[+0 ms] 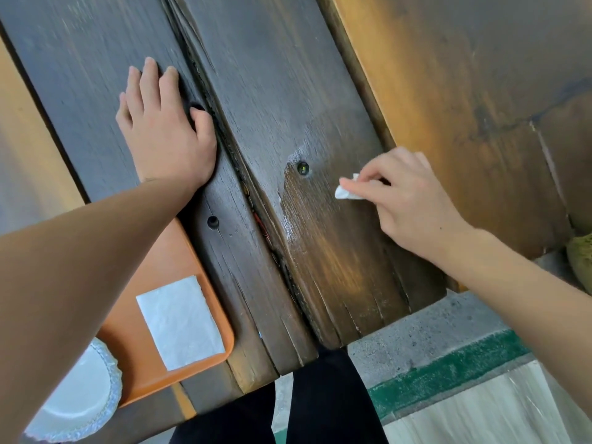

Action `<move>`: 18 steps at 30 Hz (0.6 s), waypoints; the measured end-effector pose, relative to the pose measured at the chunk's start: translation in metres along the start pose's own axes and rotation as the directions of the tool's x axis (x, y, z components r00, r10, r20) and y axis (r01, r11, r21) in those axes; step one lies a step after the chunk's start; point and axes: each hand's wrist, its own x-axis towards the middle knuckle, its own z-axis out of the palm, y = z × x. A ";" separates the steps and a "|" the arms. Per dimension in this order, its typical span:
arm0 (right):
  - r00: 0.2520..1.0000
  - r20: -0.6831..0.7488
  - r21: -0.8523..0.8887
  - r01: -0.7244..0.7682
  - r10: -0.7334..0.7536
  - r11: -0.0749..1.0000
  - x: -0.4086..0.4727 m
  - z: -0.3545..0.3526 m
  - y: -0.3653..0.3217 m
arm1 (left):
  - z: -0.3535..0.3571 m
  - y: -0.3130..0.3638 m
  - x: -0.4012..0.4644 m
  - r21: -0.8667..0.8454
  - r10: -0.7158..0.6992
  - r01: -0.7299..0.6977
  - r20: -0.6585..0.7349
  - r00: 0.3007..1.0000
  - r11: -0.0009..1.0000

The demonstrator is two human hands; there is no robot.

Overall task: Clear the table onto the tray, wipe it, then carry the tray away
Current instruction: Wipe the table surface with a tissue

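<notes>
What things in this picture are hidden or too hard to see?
Head view only:
- Orange tray: mostly hidden under the left forearm.
- White paper plate: partly covered by that forearm and cut off near the bottom edge.
- Wipe in the right hand: mostly hidden by the fingers.
- Greenish thing: cut off by the right edge.
- Far tabletop: blurred.

No readable text, label, brand, number or sign anywhere in view.
</notes>
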 end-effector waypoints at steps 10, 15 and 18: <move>0.990 0.130 0.025 0.048 -0.051 0.999 -0.132 0.011 -0.065 | 0.002 -0.001 0.001 0.016 0.004 -0.004 0.017 1.000 1.000; 0.987 -0.077 0.134 -0.130 0.141 0.982 -0.096 0.028 -0.096 | -0.012 -0.014 0.015 0.115 0.113 -0.121 0.071 0.991 0.986; 0.950 -0.201 0.238 -0.190 0.239 0.953 -0.052 0.043 -0.132 | -0.032 -0.058 0.039 0.117 0.321 -0.338 0.144 0.936 0.934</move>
